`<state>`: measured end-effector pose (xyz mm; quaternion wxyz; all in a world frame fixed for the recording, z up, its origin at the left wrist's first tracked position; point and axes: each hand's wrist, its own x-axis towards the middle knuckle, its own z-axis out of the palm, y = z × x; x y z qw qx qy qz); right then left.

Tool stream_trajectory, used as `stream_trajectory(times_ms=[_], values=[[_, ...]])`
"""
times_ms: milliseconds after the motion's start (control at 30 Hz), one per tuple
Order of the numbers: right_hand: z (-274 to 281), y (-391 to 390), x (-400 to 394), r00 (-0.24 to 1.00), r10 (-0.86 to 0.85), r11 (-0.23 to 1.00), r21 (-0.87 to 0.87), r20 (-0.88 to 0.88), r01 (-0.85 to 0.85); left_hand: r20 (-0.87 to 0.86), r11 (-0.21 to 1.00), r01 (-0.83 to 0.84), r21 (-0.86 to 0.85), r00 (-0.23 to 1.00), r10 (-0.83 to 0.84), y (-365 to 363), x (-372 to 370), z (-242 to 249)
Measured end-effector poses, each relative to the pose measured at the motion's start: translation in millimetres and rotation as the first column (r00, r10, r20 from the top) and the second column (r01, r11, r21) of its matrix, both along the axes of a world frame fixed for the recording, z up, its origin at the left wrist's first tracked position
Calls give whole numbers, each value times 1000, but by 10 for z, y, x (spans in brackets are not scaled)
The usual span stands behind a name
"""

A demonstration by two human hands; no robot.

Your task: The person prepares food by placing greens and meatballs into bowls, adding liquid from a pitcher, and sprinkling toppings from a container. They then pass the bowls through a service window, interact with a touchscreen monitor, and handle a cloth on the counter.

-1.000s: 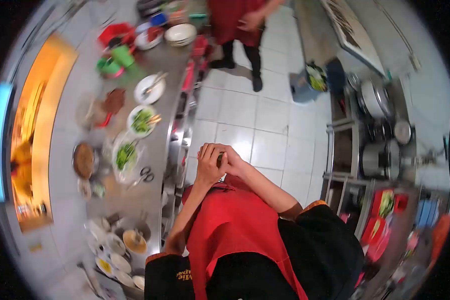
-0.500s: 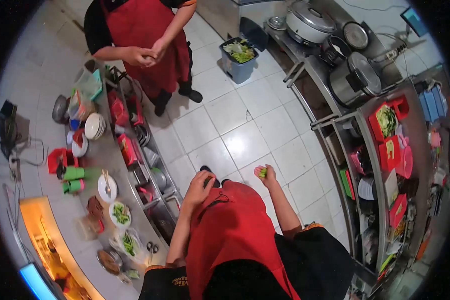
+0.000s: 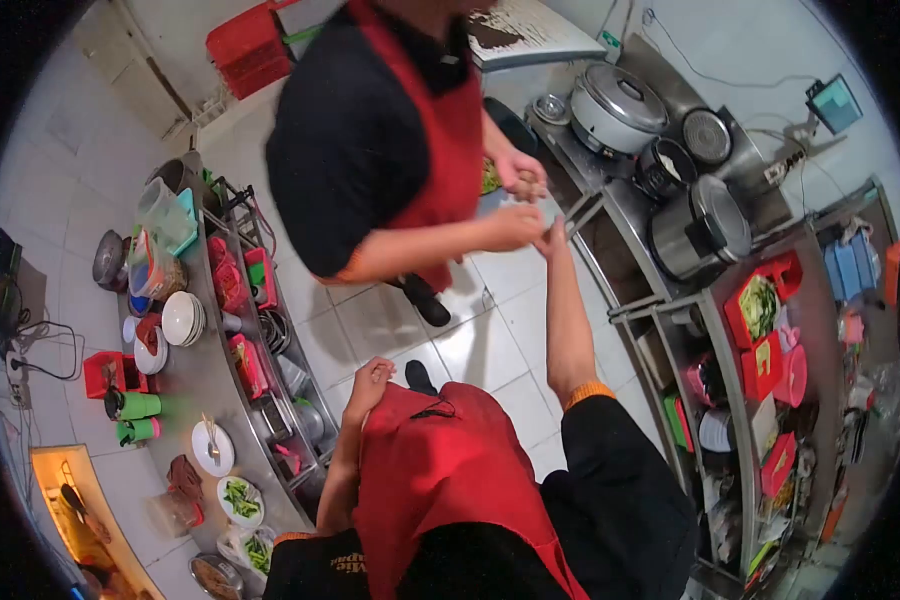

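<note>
My right hand (image 3: 552,238) is stretched out ahead of me, right beside a co-worker's hands (image 3: 518,222). Its fingers are mostly hidden and no vegetable shows in it. Behind the co-worker's forearm is a grey bin (image 3: 492,203), partly covered, with leafy green scraps (image 3: 489,178) in it. My left hand (image 3: 372,382) hangs near the waist of my red apron (image 3: 440,460), fingers loosely bent and apart, holding nothing.
The co-worker in a red apron (image 3: 455,150) stands close in front. At left, a steel counter (image 3: 195,385) carries plates, bowls and green cups. Along the right, shelves hold red trays (image 3: 760,368), below a large pot (image 3: 700,235) and a rice cooker (image 3: 618,110).
My right hand, with green vegetable pieces in it before, has reached forward to the bin area. The co-worker has stepped across to the right, covering most of the bin.
</note>
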<state>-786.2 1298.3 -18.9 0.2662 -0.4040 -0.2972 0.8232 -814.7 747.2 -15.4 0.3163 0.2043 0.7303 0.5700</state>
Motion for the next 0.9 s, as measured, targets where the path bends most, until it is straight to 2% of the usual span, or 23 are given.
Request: stream_trajectory(times_ms=[33, 67, 100, 133, 167, 200, 233, 267, 300, 367, 400, 433, 467, 500, 533, 567, 700, 767, 800, 833, 867, 900], values=[[-388, 51, 84, 976, 191, 972, 158, -102, -174, -106, 995, -31, -92, 994, 22, -138, -82, -317], [-259, -377, 192, 970, 17, 999, 45, -244, -6, -206, 980, -76, -182, 978, 37, -379, -142, -837], [-1522, 1, 492, 690, 400, 886, 61, -603, -460, -409, 893, -43, -447, 898, -161, -790, -155, -1505], [-1713, -461, 711, 916, 400, 872, 299, 25, -388, -536, 740, -92, -666, 750, -389, -1156, -165, -2062], [-1920, -1011, 1077, 807, 77, 727, 521, 586, -448, -106, 605, -92, -791, 994, 13, -1382, -9, -2235], [-2592, -1277, 1524, 638, 7, 204, 624, 770, -754, -60, 532, -21, -847, 997, -56, -1718, 274, -2287], [-2664, -1695, 2066, 428, 97, 79, 421, 899, -903, -28, 538, -6, -843, 999, -33, -1863, 426, -2194], [-2535, -2059, 2447, 262, 248, 69, 253, 933, -965, 5, 569, 2, -822, 1000, 3, -1939, 568, -2140], [-2425, -2270, 2679, 149, 352, 49, 141, 924, -989, 19, 624, -3, -782, 999, 29, -1961, 662, -2127], [-2225, -2485, 3269, 28, 482, 33, 14, 876, -999, 17, 748, -32, -662, 998, 58, -1942, 896, -2154], [-2085, -2517, 3369, -47, 523, -33, -35, 851, -999, 13, 798, -56, -599, 997, 79, -1948, 1075, -2154], [-2062, -2501, 3511, -110, 551, -97, -68, 827, -993, -108, 557, 9, -830, 978, -176, -1769, 1186, -2516], [-2065, -2462, 3517, -165, 565, -166, -85, 808, -982, -410, 707, -99, -701, 866, -286, -1803, 1392, -2517], [-2097, -2380, 3527, -223, 572, -234, -103, 790, -967, -191, 656, -39, -754, 968, -163, -1597, 1472, -2375], [-2112, -2284, 3479, -280, 578, -295, -123, 766, -948, 11, 589, 18, -808, 1000, -15, -1312, 1520, -2070], [-2178, -2138, 3505, -326, 570, -353, -133, 754, -926, 71, 600, 3, -800, 993, 90, -1152, 1623, -1882], [-2700, -1746, 3220, -444, 573, -487, -150, 689, -861, 137, 635, -84, -768, 947, 291, -995, 1926, -1436], [-3204, -1389, 2774, -467, 706, -444, -180, 533, -878, 151, 623, -125, -772, 916, 372, -1071, 2051, -1370], [-3450, -1182, 2443, -423, 842, -346, -268, 334, -899, 145, 615, -145, -775, 906, 397, -1116, 2140, -1389], [-3563, -915, 1717, -627, 450, -769, -82, 636, -635, -31, 599, -309, -739, 903, 428, -1178, 2264, -1598], [-3510, -903, 1314, -394, 777, -426, -51, 491, -903, -208, 576, -464, -673, 867, 453, -1221, 2331, -1691], [-3049, -1017, 826, -47, 957, -36, -43, 285, -998, -224, 560, -486, -671, 853, 472, -1218, 2347, -1618]])
